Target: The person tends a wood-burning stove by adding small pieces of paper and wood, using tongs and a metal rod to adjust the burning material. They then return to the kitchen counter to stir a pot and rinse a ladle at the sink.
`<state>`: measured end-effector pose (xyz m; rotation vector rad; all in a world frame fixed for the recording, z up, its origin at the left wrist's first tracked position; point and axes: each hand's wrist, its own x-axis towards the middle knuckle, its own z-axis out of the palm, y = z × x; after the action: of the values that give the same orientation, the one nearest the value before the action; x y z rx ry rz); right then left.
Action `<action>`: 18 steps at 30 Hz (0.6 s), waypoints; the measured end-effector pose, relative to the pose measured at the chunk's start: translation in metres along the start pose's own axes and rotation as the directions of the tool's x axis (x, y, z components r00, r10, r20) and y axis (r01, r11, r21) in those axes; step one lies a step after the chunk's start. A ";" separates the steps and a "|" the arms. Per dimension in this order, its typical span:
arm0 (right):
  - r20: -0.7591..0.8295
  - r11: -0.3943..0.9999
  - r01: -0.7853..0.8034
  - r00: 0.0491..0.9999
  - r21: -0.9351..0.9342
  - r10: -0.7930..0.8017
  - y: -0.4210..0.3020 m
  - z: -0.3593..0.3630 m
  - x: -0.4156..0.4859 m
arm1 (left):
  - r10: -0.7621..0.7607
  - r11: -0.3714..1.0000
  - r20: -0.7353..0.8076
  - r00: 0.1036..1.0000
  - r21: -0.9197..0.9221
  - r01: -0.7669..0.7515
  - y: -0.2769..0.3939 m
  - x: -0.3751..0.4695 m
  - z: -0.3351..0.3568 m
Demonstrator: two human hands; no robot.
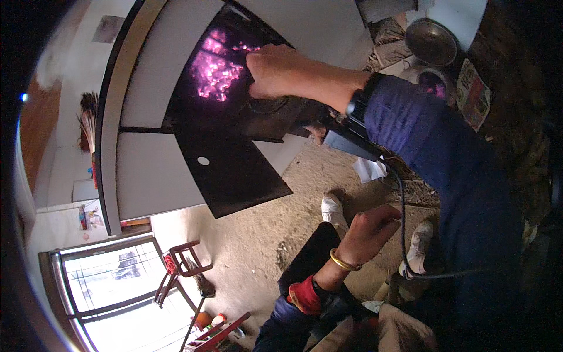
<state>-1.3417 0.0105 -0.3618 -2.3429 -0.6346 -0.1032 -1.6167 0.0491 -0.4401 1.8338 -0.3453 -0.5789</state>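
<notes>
My right hand, in a dark blue sleeve, is curled into a fist at the mouth of a firebox in a pale stove. Pink-glowing embers lie just beyond it, and whatever its fingers may hold is hidden. Below the opening hangs a black plate-like door with a pale round spot. My left hand, with a gold-coloured bracelet and red cuff, is low over the floor. Its fingers are curled with nothing visible in them, near a dark cable.
At the upper right are a metal pan, a metal pot and a printed sheet. White paper lies on the floor near a grey box-like object. A wooden stool stands by the window.
</notes>
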 end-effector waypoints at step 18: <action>0.063 0.991 -0.131 0.990 0.025 0.129 0.002 -0.036 -0.017 | 0.007 0.999 0.041 0.999 0.042 -0.009 0.006 -0.005 -0.005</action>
<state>-1.3516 -0.0214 -0.3403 -2.3601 -0.5078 0.0368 -1.6175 0.0533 -0.4319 1.8618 -0.3949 -0.6081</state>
